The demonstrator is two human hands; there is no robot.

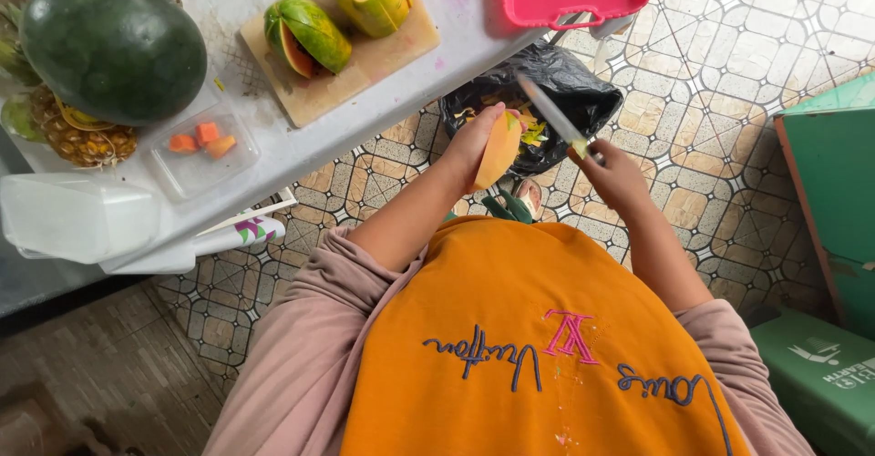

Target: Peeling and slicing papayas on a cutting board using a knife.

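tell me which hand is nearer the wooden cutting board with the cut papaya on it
Left. The left hand, holding a papaya piece, is just below the cutting board. The right hand, gripping a knife, is farther off.

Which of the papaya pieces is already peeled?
The piece in the left hand, the papaya slice, bare orange, over the black bag. The two on the cutting board keep green skin.

I see my left hand (pixel 476 137) holding a papaya piece (pixel 500 150) over the bin bag (pixel 556 82) on the floor, my right hand (pixel 616 175) beside it holding a knife (pixel 551 112). The worktop (pixel 273 151) lies to my left: cutting board (pixel 365 64) carrying two papaya halves (pixel 308 35), watermelon (pixel 111 44) further left, small container (pixel 202 153) below it.
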